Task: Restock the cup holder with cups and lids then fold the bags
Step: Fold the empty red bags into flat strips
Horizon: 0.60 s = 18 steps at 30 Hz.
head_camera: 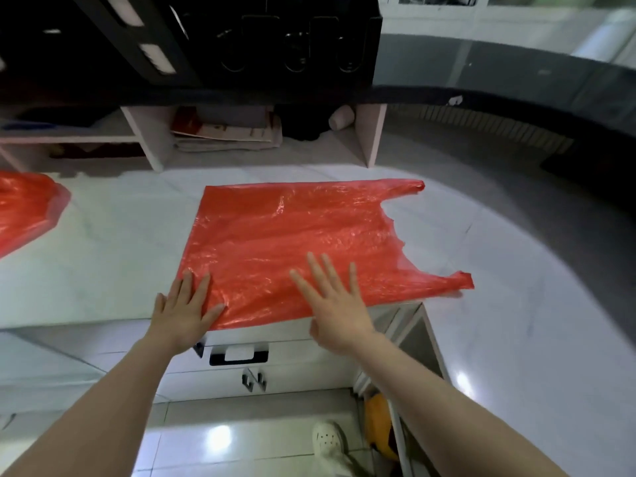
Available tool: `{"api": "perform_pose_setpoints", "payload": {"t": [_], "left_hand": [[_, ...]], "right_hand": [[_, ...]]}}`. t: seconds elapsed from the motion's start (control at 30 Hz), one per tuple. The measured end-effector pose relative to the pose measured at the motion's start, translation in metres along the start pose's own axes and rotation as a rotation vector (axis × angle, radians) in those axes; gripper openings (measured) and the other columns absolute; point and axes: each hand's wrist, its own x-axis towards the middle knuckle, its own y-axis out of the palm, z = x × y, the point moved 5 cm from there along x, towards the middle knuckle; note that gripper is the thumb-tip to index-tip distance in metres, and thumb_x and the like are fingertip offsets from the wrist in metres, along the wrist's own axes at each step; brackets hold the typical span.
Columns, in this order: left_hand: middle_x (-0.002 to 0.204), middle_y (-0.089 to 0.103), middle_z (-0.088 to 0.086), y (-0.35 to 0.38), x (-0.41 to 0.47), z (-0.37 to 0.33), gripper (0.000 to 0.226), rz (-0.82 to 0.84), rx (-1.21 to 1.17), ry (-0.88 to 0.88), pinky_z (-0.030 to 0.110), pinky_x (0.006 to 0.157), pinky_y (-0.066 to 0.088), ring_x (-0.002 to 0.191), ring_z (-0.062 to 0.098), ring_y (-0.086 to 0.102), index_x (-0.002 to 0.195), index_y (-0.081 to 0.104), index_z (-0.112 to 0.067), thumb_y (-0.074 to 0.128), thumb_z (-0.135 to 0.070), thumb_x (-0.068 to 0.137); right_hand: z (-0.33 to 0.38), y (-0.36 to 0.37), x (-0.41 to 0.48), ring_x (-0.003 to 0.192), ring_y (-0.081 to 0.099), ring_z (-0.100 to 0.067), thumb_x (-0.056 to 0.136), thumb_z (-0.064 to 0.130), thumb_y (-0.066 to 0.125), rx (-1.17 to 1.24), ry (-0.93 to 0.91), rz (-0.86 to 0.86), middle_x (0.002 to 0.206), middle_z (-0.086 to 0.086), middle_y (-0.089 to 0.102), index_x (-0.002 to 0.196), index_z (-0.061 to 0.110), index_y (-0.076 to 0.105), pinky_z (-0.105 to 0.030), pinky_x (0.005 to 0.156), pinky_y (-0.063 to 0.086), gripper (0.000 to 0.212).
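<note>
A white countertop (103,235) fills the middle of the view. A red plastic carrier bag (282,235) lies spread flat on it, its bottom edge to the left and its two handles pointing right, the near edge reaching the counter's front lip. A dark rack (241,39) with slotted openings hangs above the far side. A second red bag (24,208) lies crumpled at the left edge, well apart from the first. The left hand (186,306) lies flat, fingers straight, resting on the bag's near-left corner. The right hand (330,297) is released, fingers spread over the bag's near edge; whether it presses or hovers cannot be told. Below sits a black drawer handle (238,356).
</note>
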Motion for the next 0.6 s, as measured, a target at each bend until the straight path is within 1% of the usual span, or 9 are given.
{"api": "perform_pose_setpoints", "payload": {"t": [0.07,0.13,0.2,0.23,0.3,0.33,0.4,0.5,0.6], "left_hand": [[0.157,-0.023,0.004,0.001,0.001,0.001,0.079,-0.011,-0.009,0.001,0.049,0.116,-0.006,0.145,0.021,-0.018,0.135,-0.033,-0.031,0.015,-0.071,0.087],[0.157,-0.023,0.004,0.002,0.001,0.001,0.078,-0.007,-0.011,0.006,0.049,0.116,-0.006,0.145,0.02,-0.019,0.135,-0.032,-0.031,0.014,-0.071,0.087],[0.156,-0.024,0.004,0.003,0.002,0.001,0.078,0.003,-0.019,0.008,0.048,0.116,-0.007,0.144,0.02,-0.02,0.135,-0.032,-0.03,0.014,-0.07,0.088],[0.156,-0.025,0.004,0.004,0.003,0.002,0.078,0.006,-0.023,0.008,0.048,0.116,-0.007,0.144,0.02,-0.021,0.136,-0.032,-0.031,0.014,-0.071,0.088],[0.156,-0.027,0.002,0.003,0.005,0.003,0.078,0.018,-0.034,0.001,0.048,0.116,-0.008,0.144,0.019,-0.023,0.141,-0.028,-0.033,0.013,-0.072,0.087],[0.155,-0.028,0.002,0.003,0.007,0.004,0.079,0.029,-0.04,-0.003,0.048,0.115,-0.009,0.143,0.018,-0.023,0.142,-0.026,-0.034,0.013,-0.073,0.086],[0.155,-0.029,0.001,0.001,0.013,0.004,0.079,0.049,-0.045,-0.008,0.049,0.115,-0.01,0.143,0.017,-0.025,0.143,-0.025,-0.036,0.013,-0.074,0.086],[0.154,-0.031,-0.001,-0.005,0.026,0.003,0.078,0.064,-0.029,-0.007,0.052,0.114,-0.01,0.143,0.017,-0.024,0.141,-0.027,-0.037,0.013,-0.074,0.085],[0.154,-0.031,0.0,-0.009,0.038,0.001,0.077,0.065,-0.015,0.001,0.052,0.113,-0.01,0.143,0.018,-0.024,0.139,-0.028,-0.037,0.015,-0.073,0.087]], "right_hand": [[0.018,0.013,0.009,0.135,-0.039,-0.02,0.083,0.012,0.059,-0.039,-0.038,0.054,0.152,0.001,-0.036,0.144,0.038,-0.025,-0.055,0.099,-0.031,0.107],[0.024,0.021,0.015,0.138,-0.033,-0.023,0.089,0.011,0.055,-0.093,-0.056,0.09,0.154,-0.001,-0.03,0.144,0.035,-0.026,-0.053,0.103,-0.027,0.101],[0.021,0.024,0.02,0.142,-0.025,-0.024,0.093,0.006,0.047,-0.116,-0.062,0.119,0.157,-0.004,-0.023,0.147,0.033,-0.021,-0.053,0.108,-0.022,0.091],[0.017,0.026,0.022,0.144,-0.021,-0.024,0.095,0.008,0.043,-0.114,-0.062,0.144,0.158,-0.004,-0.019,0.149,0.031,-0.016,-0.052,0.11,-0.019,0.083],[0.005,0.03,0.023,0.147,-0.011,-0.024,0.101,0.025,0.035,-0.099,-0.087,0.208,0.16,-0.002,-0.012,0.152,0.03,-0.007,-0.05,0.114,-0.011,0.066],[-0.002,0.032,0.021,0.148,-0.007,-0.023,0.102,0.033,0.032,-0.082,-0.106,0.233,0.161,-0.001,-0.008,0.152,0.03,-0.004,-0.048,0.116,-0.008,0.061],[-0.015,0.034,0.016,0.148,-0.001,-0.022,0.103,0.037,0.027,-0.056,-0.126,0.247,0.161,0.001,0.0,0.152,0.03,0.002,-0.044,0.118,-0.001,0.056],[-0.036,0.032,0.016,0.148,0.006,-0.021,0.104,0.031,0.025,-0.078,-0.123,0.225,0.161,0.003,0.005,0.153,0.028,0.007,-0.04,0.118,0.004,0.052],[-0.069,0.023,0.025,0.147,0.009,-0.018,0.104,0.033,0.029,-0.068,-0.023,0.195,0.161,0.003,0.008,0.153,0.028,0.009,-0.036,0.118,0.005,0.053]]}}
